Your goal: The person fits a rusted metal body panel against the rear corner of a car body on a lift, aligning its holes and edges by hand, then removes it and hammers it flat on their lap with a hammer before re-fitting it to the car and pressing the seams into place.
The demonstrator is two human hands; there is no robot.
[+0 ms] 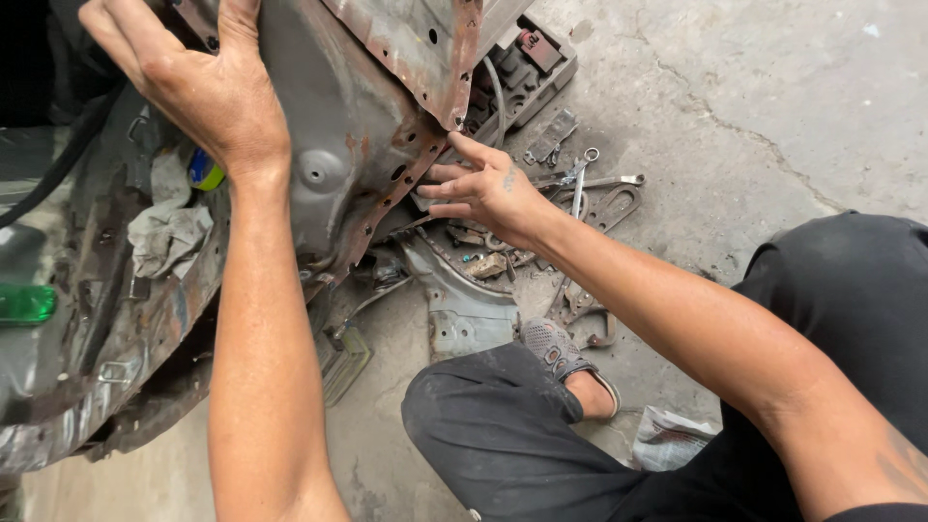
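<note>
Here, a person crouches on a cracked concrete floor, seen from above through a head-worn camera. Both bare arms reach toward a large rusted sheet-metal car body panel that fills the frame from nine o'clock to twelve o'clock.

The left hand, at about eleven o'clock, lies flat on the upper part of the panel with fingers spread; it presses on the metal and closes around nothing. The right hand, just above centre, has its fingers loosely extended, the tips touching the panel's rusty flanged edge, which has a row of small holes. It grasps nothing; the palm is open.

Beyond the right hand, toward one o'clock, wrenches and small metal brackets lie scattered on the floor, near a dark tool case at twelve o'clock. A bent grey metal piece lies at centre, just beside the person's grey shoe. A crumpled grey rag rests on the panel at nine o'clock, with a green bottle at the far left edge. Crumpled newspaper lies at five o'clock between the dark-trousered legs.
</note>
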